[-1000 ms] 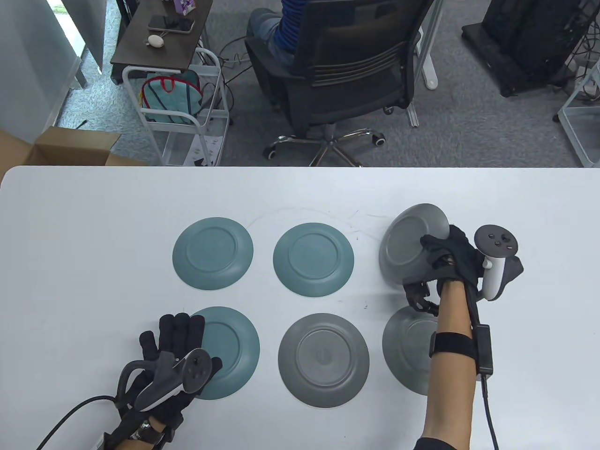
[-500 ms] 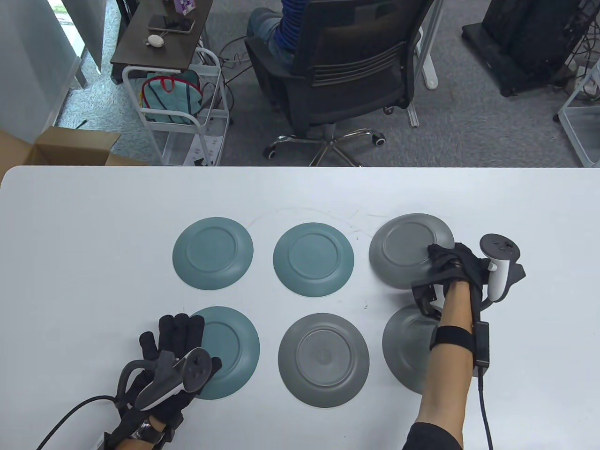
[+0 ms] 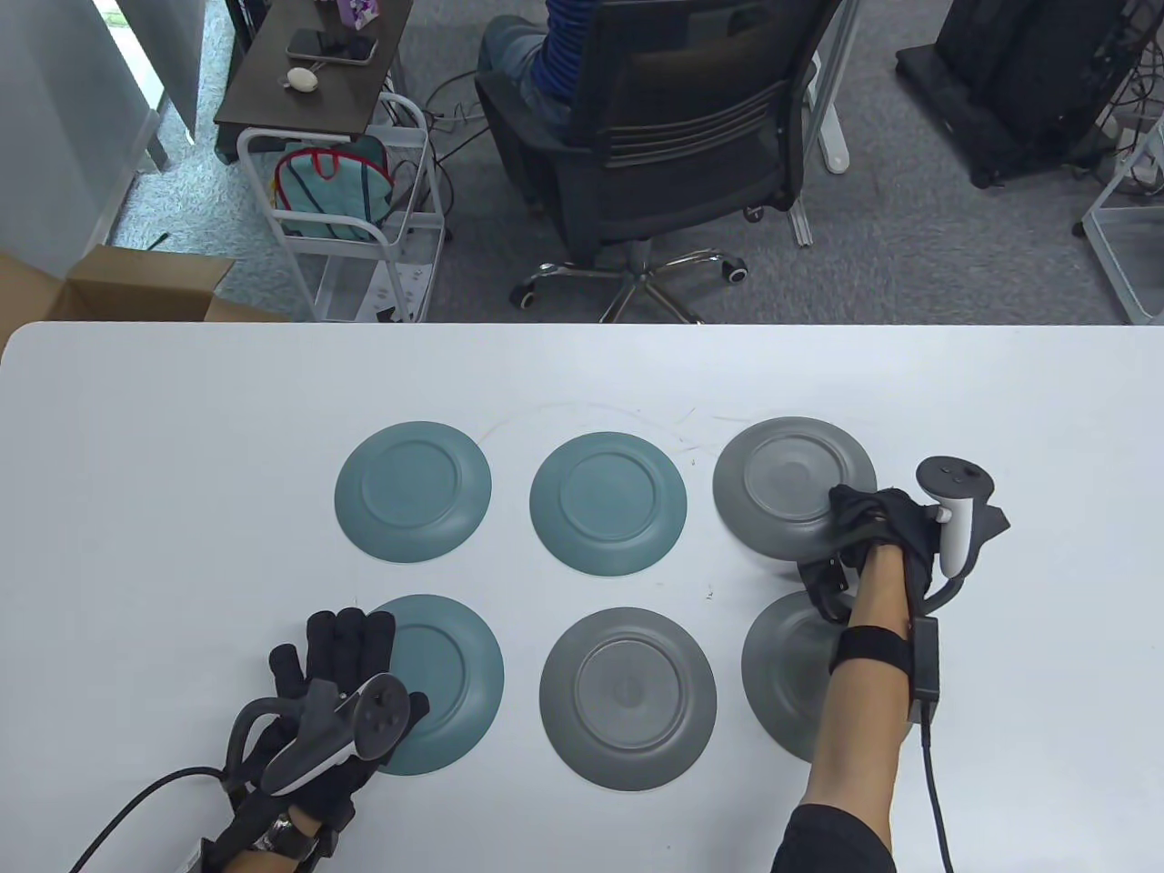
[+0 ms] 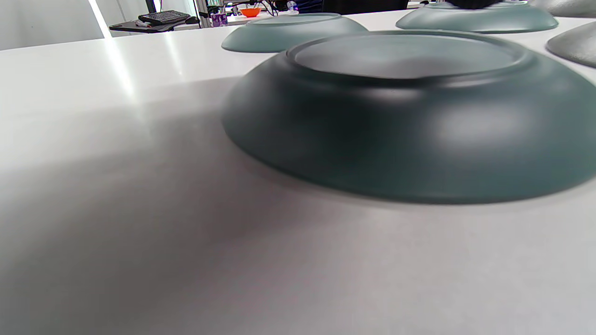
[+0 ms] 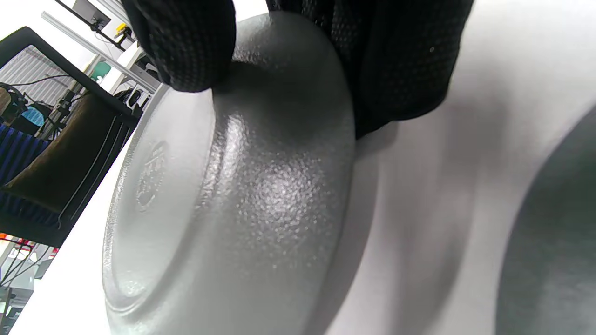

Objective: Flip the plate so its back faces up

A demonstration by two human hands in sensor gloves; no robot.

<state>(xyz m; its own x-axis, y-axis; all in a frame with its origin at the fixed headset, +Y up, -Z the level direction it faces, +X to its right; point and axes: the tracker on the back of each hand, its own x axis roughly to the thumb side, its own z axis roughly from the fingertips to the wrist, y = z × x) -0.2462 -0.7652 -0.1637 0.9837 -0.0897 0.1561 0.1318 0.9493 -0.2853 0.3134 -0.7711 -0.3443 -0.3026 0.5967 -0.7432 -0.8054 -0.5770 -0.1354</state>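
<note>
A grey plate [image 3: 791,486] lies back up at the right end of the far row, flat or nearly flat on the white table [image 3: 182,436]. My right hand [image 3: 864,518] grips its near right rim. In the right wrist view the thumb [image 5: 186,46] presses on the plate's back [image 5: 223,209] and the fingers [image 5: 396,60] wrap the rim. My left hand [image 3: 336,655] rests flat with fingers stretched out, at the left edge of the near left teal plate [image 3: 446,682], which fills the left wrist view [image 4: 409,116] back up.
Two teal plates [image 3: 413,492] [image 3: 607,503] lie back up in the far row. Two grey plates [image 3: 627,697] [image 3: 787,677] lie in the near row, the right one partly under my right forearm. An office chair [image 3: 673,118] and a cart [image 3: 346,200] stand beyond the far edge.
The grey plate stood tilted up on its edge a second ago and has come down back up onto the table. My right hand has lowered with it. The left hand has not moved.
</note>
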